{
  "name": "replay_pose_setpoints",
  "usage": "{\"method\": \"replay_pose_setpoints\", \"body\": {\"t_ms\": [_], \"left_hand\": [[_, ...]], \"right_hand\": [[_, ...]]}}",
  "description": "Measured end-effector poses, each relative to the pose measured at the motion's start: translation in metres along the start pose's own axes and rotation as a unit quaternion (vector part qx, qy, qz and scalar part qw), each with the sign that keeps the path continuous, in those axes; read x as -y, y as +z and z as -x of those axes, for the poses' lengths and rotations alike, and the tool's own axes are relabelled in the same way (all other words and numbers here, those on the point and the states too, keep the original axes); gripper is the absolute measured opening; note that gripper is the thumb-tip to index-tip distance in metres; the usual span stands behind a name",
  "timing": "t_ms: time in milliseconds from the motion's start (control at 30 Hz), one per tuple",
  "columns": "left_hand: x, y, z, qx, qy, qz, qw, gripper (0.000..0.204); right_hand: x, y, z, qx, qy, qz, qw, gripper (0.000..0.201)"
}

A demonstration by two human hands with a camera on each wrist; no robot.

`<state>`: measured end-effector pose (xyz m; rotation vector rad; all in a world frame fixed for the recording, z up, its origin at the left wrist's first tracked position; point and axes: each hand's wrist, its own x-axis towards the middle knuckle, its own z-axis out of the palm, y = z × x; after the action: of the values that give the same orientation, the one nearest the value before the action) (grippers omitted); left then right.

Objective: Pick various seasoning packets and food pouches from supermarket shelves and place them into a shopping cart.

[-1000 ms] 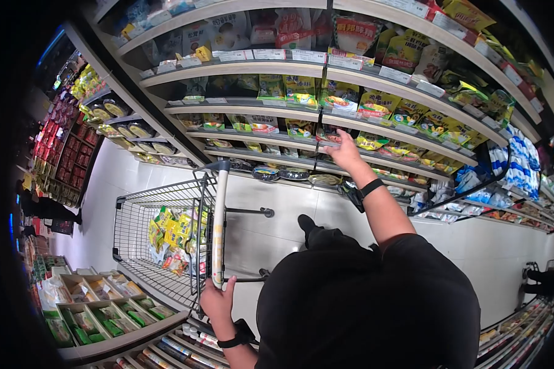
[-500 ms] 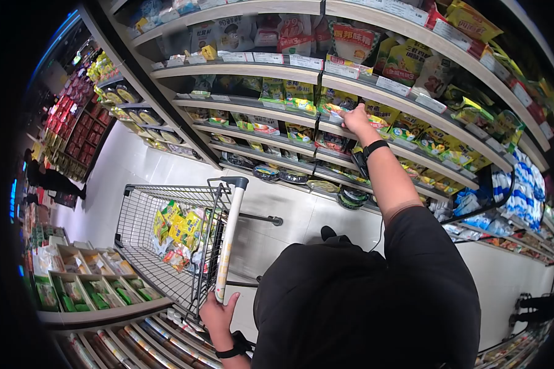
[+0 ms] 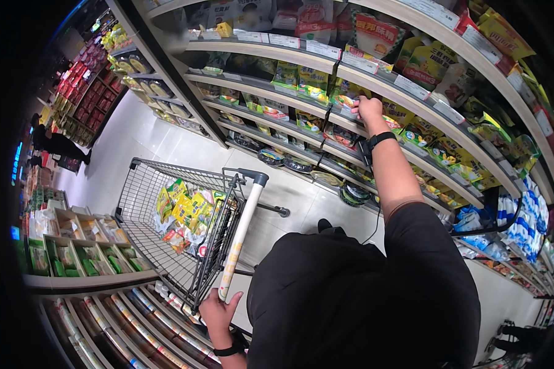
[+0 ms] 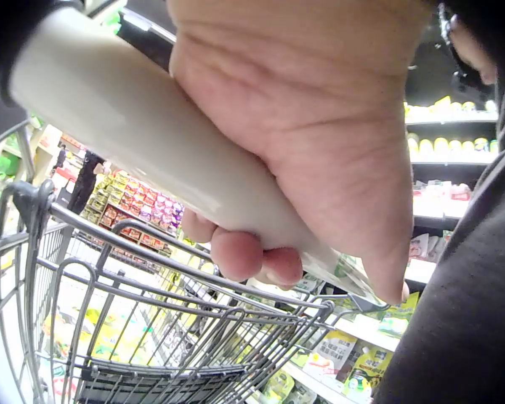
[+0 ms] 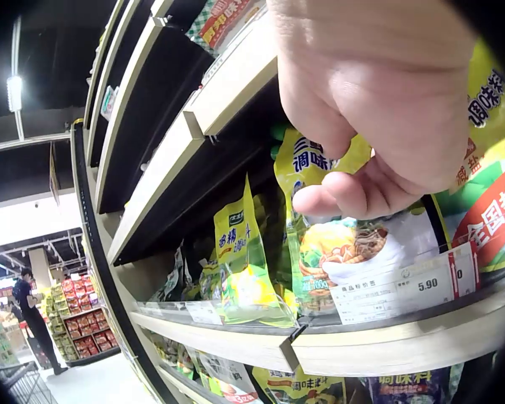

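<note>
My left hand (image 3: 218, 312) holds the near end of a shopping cart's white handle (image 3: 242, 230); in the left wrist view its fingers (image 4: 237, 255) wrap under the bar. Several yellow and green bags (image 3: 192, 210) lie in the wire cart (image 3: 143, 227). My right hand (image 3: 369, 109) is raised to a middle shelf, curled fingers (image 5: 341, 195) right at the front of a yellow seasoning bag (image 5: 313, 265) with a food picture. I cannot tell whether they pinch it. A price tag (image 5: 396, 290) reading 5.90 covers the bag's lower front.
Another yellow-green bag (image 5: 246, 261) stands to the left on the same shelf. White seasoning bags (image 3: 375, 37) fill the shelf above. Divided produce bins (image 3: 74, 255) lie beyond the cart at the left. A person in dark clothes (image 5: 35, 320) stands farther down the aisle.
My right hand has risen from a lower shelf to the yellow bag, and its fingers have curled. The left hand stays on the cart handle; the view has shifted.
</note>
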<state>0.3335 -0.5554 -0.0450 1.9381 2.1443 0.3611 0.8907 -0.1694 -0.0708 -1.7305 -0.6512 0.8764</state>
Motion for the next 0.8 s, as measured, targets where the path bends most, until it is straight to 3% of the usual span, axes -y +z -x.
{"method": "replay_pose_setpoints", "body": {"t_ms": [67, 100, 233, 467, 800], "left_hand": [[0.000, -0.001, 0.003, 0.001, -0.001, -0.002, 1.000, 0.059], [0.000, 0.000, 0.005, -0.001, 0.001, -0.006, 1.000, 0.059], [0.003, 0.003, 0.007, -0.001, 0.010, -0.025, 1.000, 0.061], [0.004, 0.002, 0.005, 0.012, -0.001, -0.045, 0.999, 0.062], [0.010, 0.004, -0.003, -0.001, 0.008, -0.037, 0.999, 0.061]], "right_hand": [[0.006, 0.005, 0.003, 0.011, 0.026, -0.099, 0.995, 0.030], [0.008, 0.003, 0.005, 0.056, 0.038, -0.119, 0.991, 0.030], [-0.007, 0.010, -0.019, 0.019, 0.032, -0.232, 0.972, 0.030], [-0.006, 0.012, -0.001, -0.019, -0.031, -0.273, 0.961, 0.033], [-0.025, 0.010, 0.039, 0.054, -0.110, -0.313, 0.942, 0.026]]}}
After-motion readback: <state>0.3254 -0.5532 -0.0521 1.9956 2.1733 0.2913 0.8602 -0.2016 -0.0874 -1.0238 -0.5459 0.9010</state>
